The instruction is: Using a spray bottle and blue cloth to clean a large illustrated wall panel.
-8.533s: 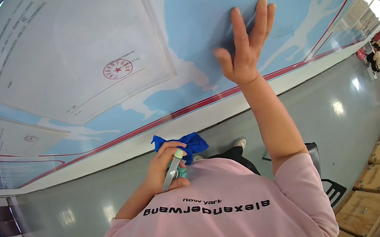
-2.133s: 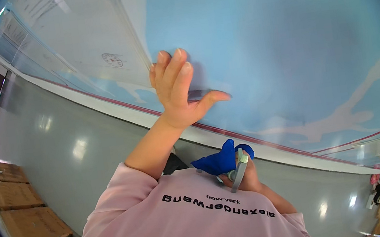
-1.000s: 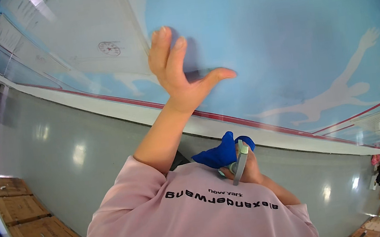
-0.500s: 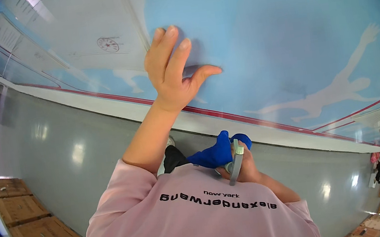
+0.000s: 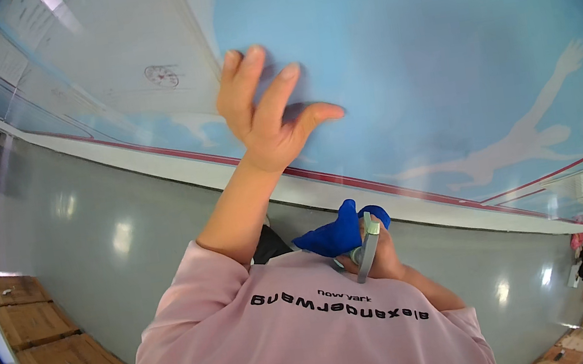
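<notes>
Our left hand point(image 5: 261, 116) is spread open at the pale-blue wall point(image 5: 425, 76), contact unclear. Beyond our pink shirt point(image 5: 305, 342), our right hand point(image 5: 387, 254) curls around a blue cloth point(image 5: 338, 237), likely soft, best bunched, and a stiff-looking grey tool point(image 5: 369, 259), best gripped mid-length.

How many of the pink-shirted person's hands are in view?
2: the left hand is raised at the blue wall; the right hand, lower down and partly hidden, holds a blue cloth and a grey object.
</notes>
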